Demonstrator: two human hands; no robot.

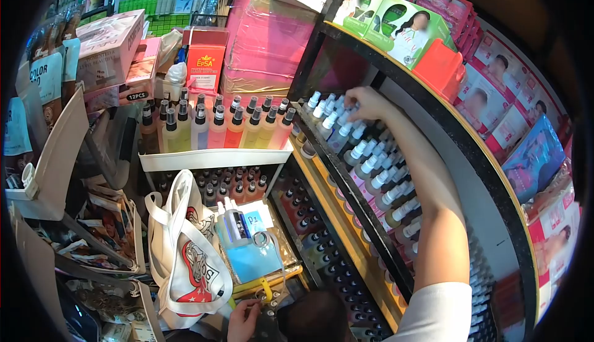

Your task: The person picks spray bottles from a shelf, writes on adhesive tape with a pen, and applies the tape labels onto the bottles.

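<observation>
From the right, my right arm in a white sleeve reaches over a dark-edged shelf of small clear-capped spray bottles (377, 181). At the far end of the rows, the bent fingers of my right hand (365, 104) close around the top of a spray bottle; its body is hidden among the others. My left hand (245, 321) is low at the bottom edge, fingers curled together. What it holds, if anything, is hidden. Just beyond it is a yellow strap (266, 289). Two spray bottles (234, 225) lie on a blue packet (250, 261) nearby.
A white cart shelf (216, 159) bears several tall, coloured spray bottles. A printed canvas bag (192, 261) hangs before it. Green boxes (396, 29) and a red bin (438, 69) line the upper shelf above my arm. A dark rounded shape (314, 318) is at the bottom.
</observation>
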